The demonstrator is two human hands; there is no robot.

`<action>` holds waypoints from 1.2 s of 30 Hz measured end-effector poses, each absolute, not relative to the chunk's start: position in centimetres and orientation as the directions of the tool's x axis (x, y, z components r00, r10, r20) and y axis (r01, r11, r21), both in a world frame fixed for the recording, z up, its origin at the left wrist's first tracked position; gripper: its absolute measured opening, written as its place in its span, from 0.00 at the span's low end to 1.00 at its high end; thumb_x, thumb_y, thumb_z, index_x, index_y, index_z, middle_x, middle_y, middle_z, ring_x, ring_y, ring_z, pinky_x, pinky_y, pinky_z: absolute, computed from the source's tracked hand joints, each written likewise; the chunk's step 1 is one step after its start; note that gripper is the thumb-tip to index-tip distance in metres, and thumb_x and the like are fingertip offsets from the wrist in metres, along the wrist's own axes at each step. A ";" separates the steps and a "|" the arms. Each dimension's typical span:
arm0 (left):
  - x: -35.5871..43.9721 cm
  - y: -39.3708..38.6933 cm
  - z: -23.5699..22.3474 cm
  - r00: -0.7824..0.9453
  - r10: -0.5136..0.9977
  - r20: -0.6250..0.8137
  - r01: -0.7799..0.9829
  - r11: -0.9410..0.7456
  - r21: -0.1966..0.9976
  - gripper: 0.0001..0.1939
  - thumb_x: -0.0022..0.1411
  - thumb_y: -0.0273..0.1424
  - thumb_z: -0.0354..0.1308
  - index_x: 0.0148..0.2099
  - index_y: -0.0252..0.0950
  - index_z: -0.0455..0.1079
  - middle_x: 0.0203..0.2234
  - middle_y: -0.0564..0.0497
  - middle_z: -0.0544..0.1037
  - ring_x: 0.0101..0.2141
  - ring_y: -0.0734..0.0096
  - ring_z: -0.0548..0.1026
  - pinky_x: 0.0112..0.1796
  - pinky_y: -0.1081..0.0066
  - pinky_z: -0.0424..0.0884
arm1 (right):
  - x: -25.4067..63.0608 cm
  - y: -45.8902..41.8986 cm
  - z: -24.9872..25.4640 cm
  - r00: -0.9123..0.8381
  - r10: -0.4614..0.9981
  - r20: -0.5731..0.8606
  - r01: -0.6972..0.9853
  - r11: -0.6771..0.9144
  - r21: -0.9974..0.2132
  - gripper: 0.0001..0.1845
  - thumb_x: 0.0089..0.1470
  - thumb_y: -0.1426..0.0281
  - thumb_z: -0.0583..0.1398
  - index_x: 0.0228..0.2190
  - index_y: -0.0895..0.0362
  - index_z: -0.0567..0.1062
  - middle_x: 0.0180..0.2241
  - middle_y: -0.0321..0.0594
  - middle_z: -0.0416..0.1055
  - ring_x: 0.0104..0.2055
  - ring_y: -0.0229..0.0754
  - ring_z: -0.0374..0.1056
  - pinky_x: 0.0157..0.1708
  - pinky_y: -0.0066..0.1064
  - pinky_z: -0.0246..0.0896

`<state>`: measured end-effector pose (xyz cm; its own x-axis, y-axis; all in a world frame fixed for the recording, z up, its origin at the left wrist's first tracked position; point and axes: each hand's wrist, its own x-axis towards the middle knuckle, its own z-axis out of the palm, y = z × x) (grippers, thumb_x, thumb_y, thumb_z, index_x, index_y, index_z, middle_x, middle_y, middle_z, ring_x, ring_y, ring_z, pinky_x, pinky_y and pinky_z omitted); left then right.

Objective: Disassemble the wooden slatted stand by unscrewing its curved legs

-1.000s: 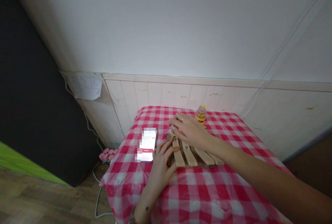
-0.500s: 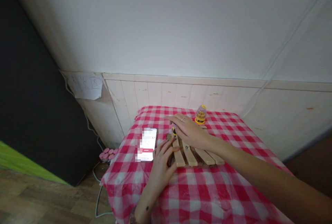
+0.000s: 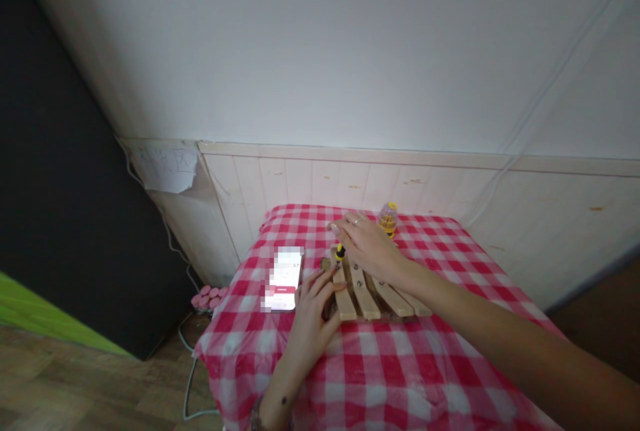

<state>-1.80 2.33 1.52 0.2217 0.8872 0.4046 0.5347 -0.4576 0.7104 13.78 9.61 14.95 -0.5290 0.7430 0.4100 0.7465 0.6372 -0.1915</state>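
Several pale wooden slats (image 3: 369, 302) lie side by side on a brown base, with metal screw heads showing in them. My left hand (image 3: 315, 304) grips the left edge of this slatted wooden piece, fingertips on the leftmost slat and thumb by its near end. A small yellow-and-black screwdriver (image 3: 341, 252) stands nearly upright over the far part of that slat. My right hand (image 3: 373, 246) is closed around its top from above, hiding much of the handle. The screwdriver's tip is too small to make out against the screw.
A lit phone (image 3: 284, 281) lies left of my left hand. Behind my right hand stands a clear, yellow-based bit holder (image 3: 388, 218). Red-and-white checked cloth (image 3: 390, 378) covers the table, which meets the panelled wall (image 3: 320, 181). A pale cable (image 3: 187, 384) hangs at the left.
My right hand has shifted slightly right and turned, and more of the screwdriver and screws shows. My left hand and the slatted piece stay put.
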 end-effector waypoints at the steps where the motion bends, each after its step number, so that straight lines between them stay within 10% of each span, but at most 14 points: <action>1: -1.8 2.4 1.5 0.219 0.889 0.403 0.536 -0.454 0.711 0.23 0.57 0.22 0.59 0.55 0.40 0.76 0.67 0.45 0.68 0.66 0.47 0.60 0.63 0.45 0.55 | 13.9 9.6 15.2 -0.532 0.751 0.392 0.770 0.621 -0.144 0.21 0.72 0.66 0.47 0.41 0.57 0.78 0.40 0.49 0.78 0.45 0.51 0.72 0.45 0.41 0.65; 13: -1.8 2.4 1.6 0.227 0.886 0.405 0.542 -0.461 0.703 0.22 0.57 0.23 0.59 0.55 0.40 0.76 0.66 0.44 0.68 0.65 0.47 0.61 0.63 0.45 0.57 | 15.1 9.6 15.4 -0.574 0.734 0.363 0.609 0.679 -0.410 0.17 0.66 0.71 0.55 0.55 0.55 0.71 0.52 0.50 0.76 0.50 0.50 0.74 0.50 0.43 0.68; 29: -1.8 2.5 1.3 0.223 0.889 0.400 0.545 -0.453 0.705 0.21 0.58 0.23 0.60 0.54 0.40 0.76 0.66 0.44 0.69 0.65 0.46 0.61 0.62 0.46 0.57 | 13.2 9.3 14.0 -0.495 0.784 0.376 0.488 0.608 -0.626 0.11 0.69 0.62 0.51 0.35 0.53 0.67 0.43 0.42 0.68 0.43 0.43 0.68 0.42 0.35 0.66; 36: -1.7 2.4 1.7 0.219 0.893 0.393 0.533 -0.447 0.718 0.22 0.58 0.23 0.59 0.54 0.41 0.76 0.66 0.46 0.68 0.65 0.47 0.61 0.62 0.46 0.57 | 13.0 9.7 15.3 -0.490 0.828 0.275 0.696 0.561 -0.449 0.15 0.71 0.62 0.50 0.42 0.55 0.74 0.44 0.47 0.77 0.44 0.47 0.72 0.42 0.37 0.64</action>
<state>-1.74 2.36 1.68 0.2187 0.8932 0.3930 0.5332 -0.4467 0.7184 12.99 9.65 15.32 -0.4896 0.8275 0.2747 0.6960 0.5607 -0.4485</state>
